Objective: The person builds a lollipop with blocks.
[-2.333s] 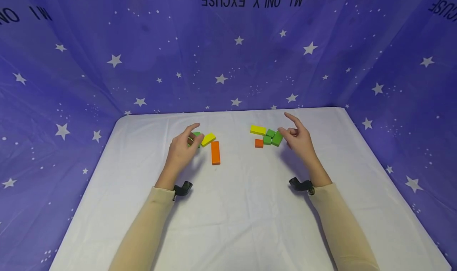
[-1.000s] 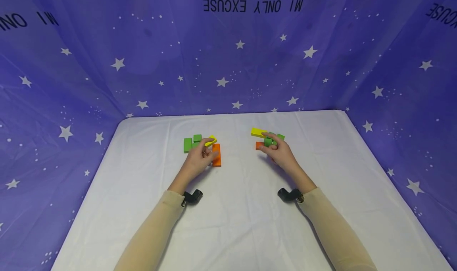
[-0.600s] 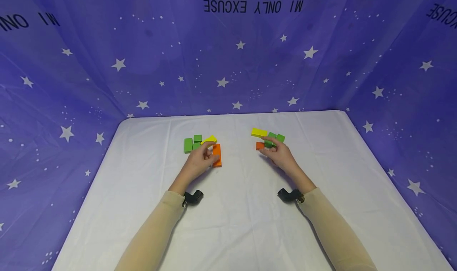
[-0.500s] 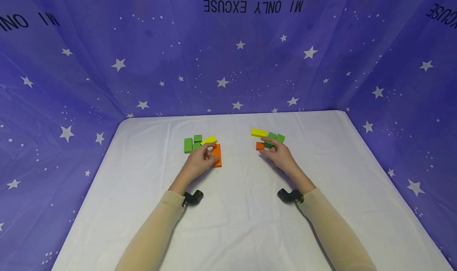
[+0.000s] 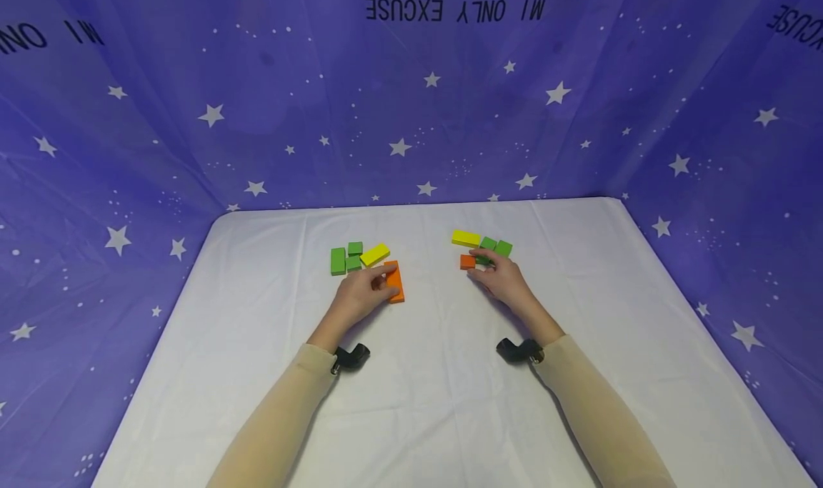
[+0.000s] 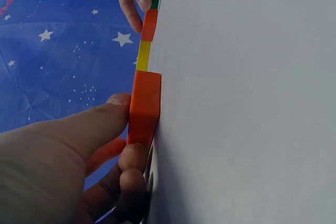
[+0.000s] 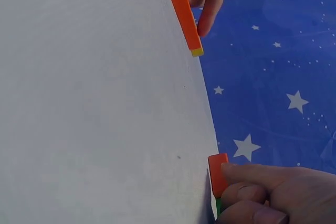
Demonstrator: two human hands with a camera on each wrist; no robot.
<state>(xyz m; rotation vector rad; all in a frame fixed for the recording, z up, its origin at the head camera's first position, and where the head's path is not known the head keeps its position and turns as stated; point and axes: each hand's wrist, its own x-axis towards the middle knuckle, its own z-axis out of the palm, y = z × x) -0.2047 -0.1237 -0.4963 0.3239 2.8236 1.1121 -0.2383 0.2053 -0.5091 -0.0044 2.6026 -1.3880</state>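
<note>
In the head view my left hand (image 5: pixel 361 291) grips the long orange block (image 5: pixel 395 282), with the index finger near its far end and the thumb nearer me. The left wrist view shows the thumb on one face of that block (image 6: pixel 144 106) and curled fingers at its end. My right hand (image 5: pixel 504 277) pinches the small red-orange block (image 5: pixel 467 262) by its right side, index finger behind and thumb in front. In the right wrist view a fingertip lies on this block (image 7: pixel 217 176). Both blocks appear to rest on the table.
Left of centre lie a yellow block (image 5: pixel 375 255), a longer green block (image 5: pixel 338 261) and two small green blocks. On the right, another yellow block (image 5: pixel 466 238) lies beside several green blocks (image 5: pixel 504 248), partly hidden by my right hand. A starry purple curtain (image 5: pixel 398 102) surrounds the white-covered table (image 5: pixel 411 388).
Both hands have come inward from the outer blocks to the orange ones. The long orange block has just shifted slightly right and turned a little. My right hand has barely moved in the last second.
</note>
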